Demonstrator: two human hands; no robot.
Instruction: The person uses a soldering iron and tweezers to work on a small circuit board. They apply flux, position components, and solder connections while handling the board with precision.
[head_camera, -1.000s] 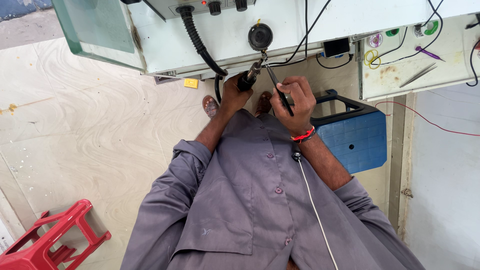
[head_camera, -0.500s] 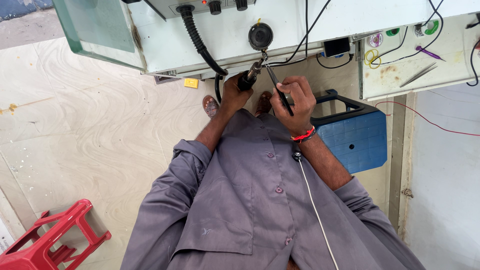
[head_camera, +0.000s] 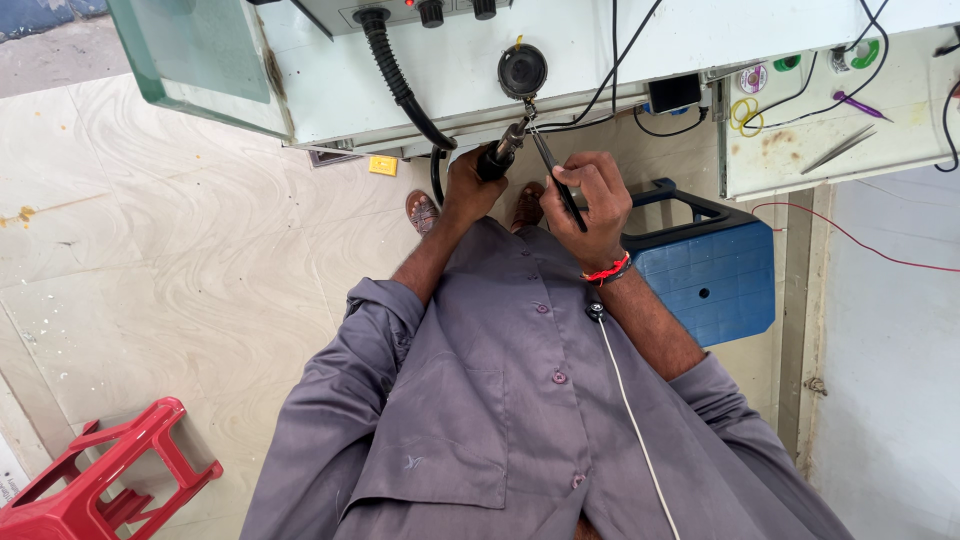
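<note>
Close under the bench edge (head_camera: 480, 128), left hand (head_camera: 466, 193) grips a black handpiece (head_camera: 498, 158), right hand (head_camera: 590, 205) tweezers (head_camera: 556, 178).

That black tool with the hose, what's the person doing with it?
A person in a grey shirt stands at a white workbench. The left hand grips a black handpiece joined to a black hose. The right hand holds thin black tweezers. Both tips meet just below a small round black part at the bench edge. A blue stool stands beside the person.

Hands (head_camera: 585, 200) (both gripping) on tools (head_camera: 497, 158)
</note>
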